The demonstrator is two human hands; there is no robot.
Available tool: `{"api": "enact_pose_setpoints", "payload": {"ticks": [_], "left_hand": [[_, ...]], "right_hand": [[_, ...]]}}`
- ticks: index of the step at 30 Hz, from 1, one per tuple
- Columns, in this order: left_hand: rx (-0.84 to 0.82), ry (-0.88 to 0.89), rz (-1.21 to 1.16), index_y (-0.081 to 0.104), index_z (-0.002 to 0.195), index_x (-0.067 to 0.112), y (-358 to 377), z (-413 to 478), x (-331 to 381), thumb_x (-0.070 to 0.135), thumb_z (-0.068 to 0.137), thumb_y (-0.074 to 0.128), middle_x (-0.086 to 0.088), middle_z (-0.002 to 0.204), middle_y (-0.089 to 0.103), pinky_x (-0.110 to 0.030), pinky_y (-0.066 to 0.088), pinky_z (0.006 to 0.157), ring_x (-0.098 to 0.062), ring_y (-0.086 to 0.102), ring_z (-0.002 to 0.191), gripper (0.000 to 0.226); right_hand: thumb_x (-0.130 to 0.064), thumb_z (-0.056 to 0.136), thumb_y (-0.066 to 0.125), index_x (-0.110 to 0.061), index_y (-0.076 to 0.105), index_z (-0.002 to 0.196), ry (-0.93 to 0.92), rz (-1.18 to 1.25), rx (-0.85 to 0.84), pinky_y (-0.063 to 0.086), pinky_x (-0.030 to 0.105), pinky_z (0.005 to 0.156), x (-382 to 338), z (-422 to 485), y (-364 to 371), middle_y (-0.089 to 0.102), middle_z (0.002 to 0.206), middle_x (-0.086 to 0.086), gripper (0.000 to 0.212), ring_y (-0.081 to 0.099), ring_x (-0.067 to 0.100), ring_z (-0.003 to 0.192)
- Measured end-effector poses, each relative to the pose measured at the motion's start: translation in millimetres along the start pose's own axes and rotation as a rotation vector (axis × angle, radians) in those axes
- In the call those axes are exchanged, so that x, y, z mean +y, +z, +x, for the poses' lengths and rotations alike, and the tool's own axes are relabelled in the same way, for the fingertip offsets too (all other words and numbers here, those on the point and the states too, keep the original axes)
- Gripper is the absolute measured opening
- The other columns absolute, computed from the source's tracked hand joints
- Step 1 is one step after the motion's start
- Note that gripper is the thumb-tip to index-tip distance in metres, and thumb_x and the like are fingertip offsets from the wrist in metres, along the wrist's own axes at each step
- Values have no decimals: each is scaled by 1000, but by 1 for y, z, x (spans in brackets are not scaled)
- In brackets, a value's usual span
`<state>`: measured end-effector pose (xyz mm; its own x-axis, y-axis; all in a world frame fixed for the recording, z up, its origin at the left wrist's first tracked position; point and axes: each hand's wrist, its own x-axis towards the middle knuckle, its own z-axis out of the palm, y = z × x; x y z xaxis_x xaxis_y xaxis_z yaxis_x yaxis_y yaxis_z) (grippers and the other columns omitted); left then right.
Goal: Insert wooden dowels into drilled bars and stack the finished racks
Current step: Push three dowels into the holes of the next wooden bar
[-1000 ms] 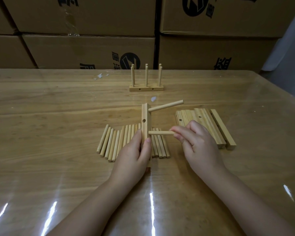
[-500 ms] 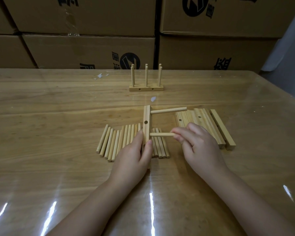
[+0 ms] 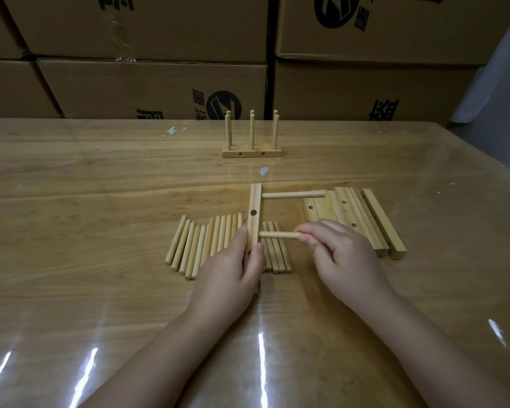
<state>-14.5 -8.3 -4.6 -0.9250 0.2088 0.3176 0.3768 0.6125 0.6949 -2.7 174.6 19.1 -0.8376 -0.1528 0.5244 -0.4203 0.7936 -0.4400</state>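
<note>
The right hand (image 3: 345, 254) has its fingers (image 3: 311, 231) pinched on the tail of a second dowel (image 3: 277, 235), whose nose is at the drilled bar (image 3: 255, 210). The left hand (image 3: 233, 275) grips the bar's near end. The bar has just squared up, so the first dowel (image 3: 293, 195), slanted a second ago, now juts level and this push should go straight. These are smooth, pale, round sticks, and the bar is square-edged. Loose dowels (image 3: 200, 245) lie under the bar, spare bars (image 3: 362, 219) to its right, and a finished rack (image 3: 251, 136) beyond it on the glossy worktop (image 3: 100, 187).

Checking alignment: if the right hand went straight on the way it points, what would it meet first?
Probably the drilled bar gripped by the left hand; the right hand's dowel tip is at its side.
</note>
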Motion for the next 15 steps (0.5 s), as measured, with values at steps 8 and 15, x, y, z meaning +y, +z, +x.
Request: {"api": "enact_pose_setpoints", "payload": {"ticks": [8,15], "left_hand": [[-8,11,28,52,122,16,-2,-1,2,38,94,39,6,57,52,-34,41,52,-12,53,53,39],[-8,22,58,48,129,13,-2,-2,4,45,91,31,7,57,51,-29,39,49,-8,53,52,53]], "right_hand": [[-12,90,58,-18,72,96,112,76,-26,41,12,57,2,-1,2,64,75,-11,17,54,1,67],[-11,91,53,-10,69,98,47,43,83,34,6,62,-3,-2,9,57,80,-13,18,46,-5,69]]}}
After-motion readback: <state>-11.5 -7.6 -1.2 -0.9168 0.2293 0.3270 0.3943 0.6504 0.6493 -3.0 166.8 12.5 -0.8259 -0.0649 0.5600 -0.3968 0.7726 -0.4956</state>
